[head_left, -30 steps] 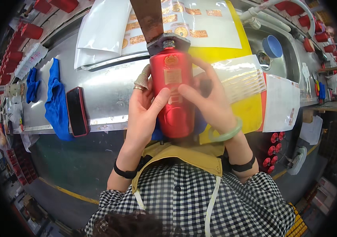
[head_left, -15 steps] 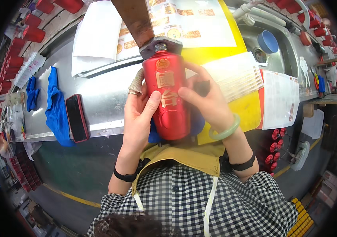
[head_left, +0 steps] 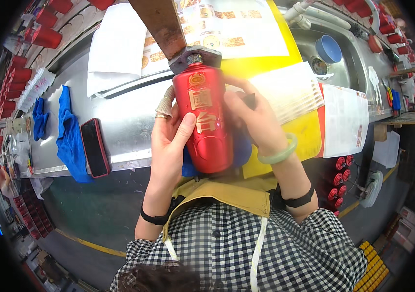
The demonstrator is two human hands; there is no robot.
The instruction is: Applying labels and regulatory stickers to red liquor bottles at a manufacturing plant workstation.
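A red bottle [head_left: 210,146] with raised gold characters lies with its base toward me and its neck at a dark metal block [head_left: 201,52] on a brown metal arm [head_left: 161,24]. My left hand [head_left: 168,138] is closed round its left side, thumb on the front. A knitted cover [head_left: 165,103] sits on one left finger. On the right side my right hand [head_left: 258,119] is closed against the bottle, thumb bent at its edge; the fingertips are partly hidden and slightly blurred. A small dark patch [head_left: 249,100] shows between thumb and forefinger; I cannot tell what it is. Beneath the bottle is something blue [head_left: 242,150].
Printed sheets [head_left: 246,34] and a yellow sheet [head_left: 297,141] cover the steel bench. A pale strip sheet [head_left: 297,97] lies right of my hands. Blue cloths [head_left: 68,131] and a phone [head_left: 95,148] lie left. A blue bowl [head_left: 329,48] is in the sink. Red bottles line the far left.
My right thumb has lifted off the bottle's front and moved up to its right edge. My left hand keeps its hold. The bottle appears slightly further left in the view.
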